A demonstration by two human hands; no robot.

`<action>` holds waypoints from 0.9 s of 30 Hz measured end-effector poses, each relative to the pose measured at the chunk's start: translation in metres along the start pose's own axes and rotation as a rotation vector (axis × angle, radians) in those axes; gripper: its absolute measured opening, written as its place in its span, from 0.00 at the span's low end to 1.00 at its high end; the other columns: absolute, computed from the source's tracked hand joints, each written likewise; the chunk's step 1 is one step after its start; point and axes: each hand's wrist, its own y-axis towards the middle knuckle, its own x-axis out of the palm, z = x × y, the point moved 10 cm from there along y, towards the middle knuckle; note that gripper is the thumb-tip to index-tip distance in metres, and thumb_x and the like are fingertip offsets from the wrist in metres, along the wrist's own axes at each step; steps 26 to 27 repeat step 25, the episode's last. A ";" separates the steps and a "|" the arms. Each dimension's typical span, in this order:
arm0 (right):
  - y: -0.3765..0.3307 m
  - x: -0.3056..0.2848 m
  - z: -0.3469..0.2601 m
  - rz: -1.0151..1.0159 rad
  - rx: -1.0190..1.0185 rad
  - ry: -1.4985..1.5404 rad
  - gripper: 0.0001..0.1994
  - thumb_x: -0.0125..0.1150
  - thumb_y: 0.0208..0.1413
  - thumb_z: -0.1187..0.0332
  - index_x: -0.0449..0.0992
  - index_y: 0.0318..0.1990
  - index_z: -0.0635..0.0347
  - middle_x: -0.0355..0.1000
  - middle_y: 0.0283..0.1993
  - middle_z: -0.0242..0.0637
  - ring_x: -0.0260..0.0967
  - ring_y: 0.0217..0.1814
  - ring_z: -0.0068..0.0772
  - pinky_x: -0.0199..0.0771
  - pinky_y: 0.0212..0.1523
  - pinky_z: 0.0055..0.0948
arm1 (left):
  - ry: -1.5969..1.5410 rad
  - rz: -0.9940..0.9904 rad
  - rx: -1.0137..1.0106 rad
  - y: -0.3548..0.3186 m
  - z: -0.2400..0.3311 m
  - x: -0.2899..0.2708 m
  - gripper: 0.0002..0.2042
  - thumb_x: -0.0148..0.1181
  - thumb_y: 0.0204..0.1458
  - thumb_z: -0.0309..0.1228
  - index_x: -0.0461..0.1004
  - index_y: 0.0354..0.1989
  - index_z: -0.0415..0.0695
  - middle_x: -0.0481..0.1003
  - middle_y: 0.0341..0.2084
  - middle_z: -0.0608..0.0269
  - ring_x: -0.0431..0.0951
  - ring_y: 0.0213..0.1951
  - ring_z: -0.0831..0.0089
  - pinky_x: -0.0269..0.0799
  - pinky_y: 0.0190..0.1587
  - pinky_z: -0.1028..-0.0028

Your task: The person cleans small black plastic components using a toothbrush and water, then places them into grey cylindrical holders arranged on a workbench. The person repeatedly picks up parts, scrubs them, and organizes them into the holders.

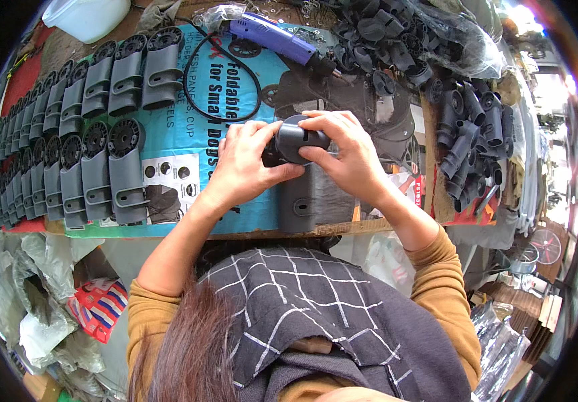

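A round, dark grey plastic cap with a slot sits at the top of a dark grey tubular plastic part. That part lies at the table's front edge, its tube end toward me. From the right, my right hand pinches the cap between thumb and fingers. My left hand closes round the left side of the same round end, its thumb beneath the cap. Whether cap and tube are joined cannot be seen, as my hands cover that spot.
Rows of similar grey tubular parts stand to the left. Beyond my hands lie a purple power screwdriver and its looped black cable. Piled at the right are loose caps and tubes. A white tub stands far left.
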 end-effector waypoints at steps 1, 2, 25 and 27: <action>-0.001 -0.003 0.003 0.012 0.017 0.032 0.17 0.68 0.46 0.68 0.75 0.45 0.59 0.74 0.49 0.42 0.68 0.53 0.44 0.64 0.57 0.40 | -0.012 -0.009 0.006 0.000 0.000 -0.001 0.38 0.72 0.38 0.51 0.70 0.57 0.44 0.68 0.52 0.55 0.63 0.56 0.56 0.57 0.60 0.60; -0.002 -0.009 0.009 0.046 0.076 0.119 0.16 0.67 0.47 0.69 0.75 0.45 0.59 0.74 0.49 0.42 0.68 0.52 0.43 0.65 0.56 0.38 | -0.025 -0.017 0.007 0.001 -0.001 -0.002 0.37 0.72 0.38 0.50 0.71 0.57 0.43 0.69 0.52 0.54 0.63 0.56 0.56 0.57 0.61 0.60; -0.002 -0.028 0.025 0.087 0.241 0.318 0.16 0.69 0.44 0.72 0.77 0.44 0.58 0.74 0.53 0.42 0.67 0.58 0.41 0.65 0.60 0.41 | 0.006 -0.200 0.041 0.005 -0.002 -0.003 0.45 0.67 0.41 0.59 0.64 0.63 0.41 0.66 0.55 0.50 0.61 0.58 0.54 0.56 0.62 0.60; -0.002 -0.028 0.025 0.087 0.241 0.318 0.16 0.69 0.44 0.72 0.77 0.44 0.58 0.74 0.53 0.42 0.67 0.58 0.41 0.65 0.60 0.41 | 0.006 -0.200 0.041 0.005 -0.002 -0.003 0.45 0.67 0.41 0.59 0.64 0.63 0.41 0.66 0.55 0.50 0.61 0.58 0.54 0.56 0.62 0.60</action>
